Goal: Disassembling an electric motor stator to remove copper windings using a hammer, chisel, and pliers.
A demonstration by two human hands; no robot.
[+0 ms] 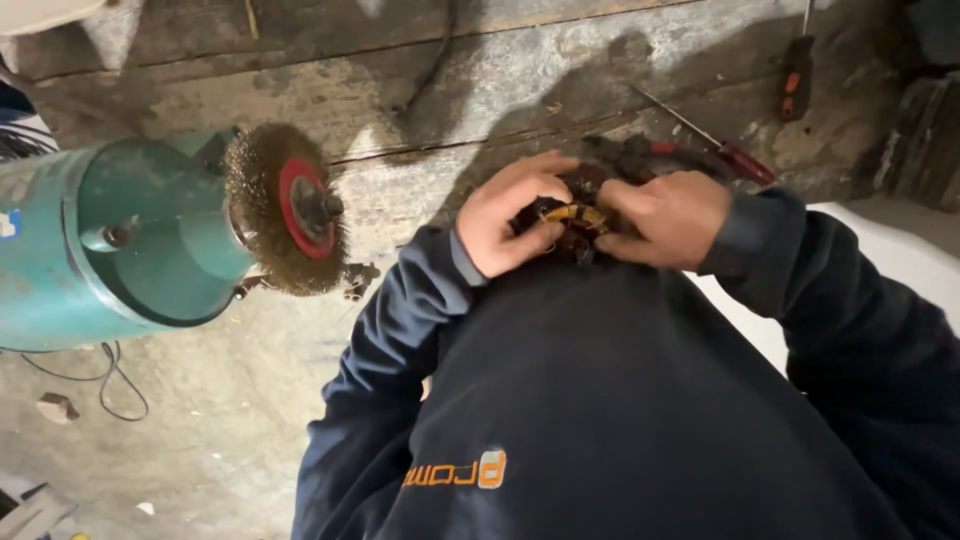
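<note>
Coil (pixel 572 218), mid-frame, sits clenched between my left hand (pixel 510 215) and right hand (pixel 670 218); wire brush (pixel 290 210) well left, bench edge just beyond.

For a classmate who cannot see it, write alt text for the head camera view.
Both hands, left hand and right hand, grip a small dark part with yellow wiring against a dark sweatshirt. A teal grinder's wire brush wheel sits left; a red-handled screwdriver lies behind.

Your left grip (pixel 510 215) and right grip (pixel 665 218) met close before your chest, fingers curled inward and knuckles up, thumbs tucked under. Both forearms angled in from bent elbows, dark sleeves reaching your wrists.
</note>
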